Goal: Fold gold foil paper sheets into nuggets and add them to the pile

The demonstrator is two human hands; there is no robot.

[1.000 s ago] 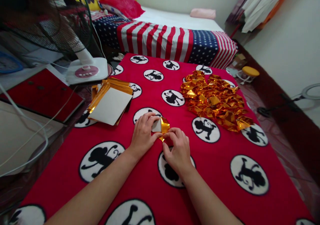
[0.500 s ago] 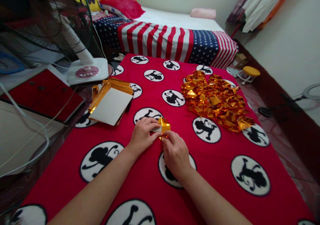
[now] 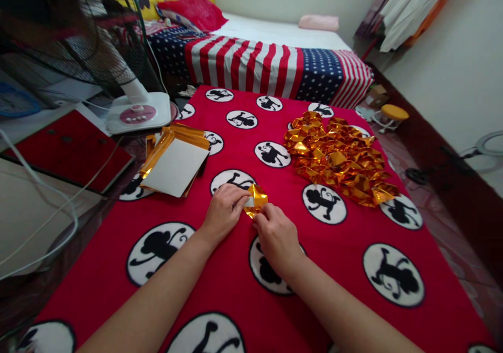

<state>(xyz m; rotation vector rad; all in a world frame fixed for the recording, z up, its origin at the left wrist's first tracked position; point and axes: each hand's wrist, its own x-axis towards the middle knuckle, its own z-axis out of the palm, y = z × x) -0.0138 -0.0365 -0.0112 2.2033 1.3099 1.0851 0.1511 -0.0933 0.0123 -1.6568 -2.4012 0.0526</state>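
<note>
A small piece of gold foil paper, partly folded and with some white backing showing, lies between my two hands on the red cloth. My left hand pinches its left side, fingers closed together. At its lower right edge, my right hand has thumb and fingers closed on the paper. Left of the hands rests a stack of foil sheets, the top one white side up. A heap of folded gold foil pieces sits at the right.
An electric fan stands beyond the left edge, near a dark red panel crossed by white cables. Behind is a bed with a striped, starred cover. A yellow-topped stool stands on the floor at the right.
My left thumb has drawn back up and left from the paper's lower edge, so more gold foil shows. My right hand has shifted slightly right. The stack and heap look the same.
</note>
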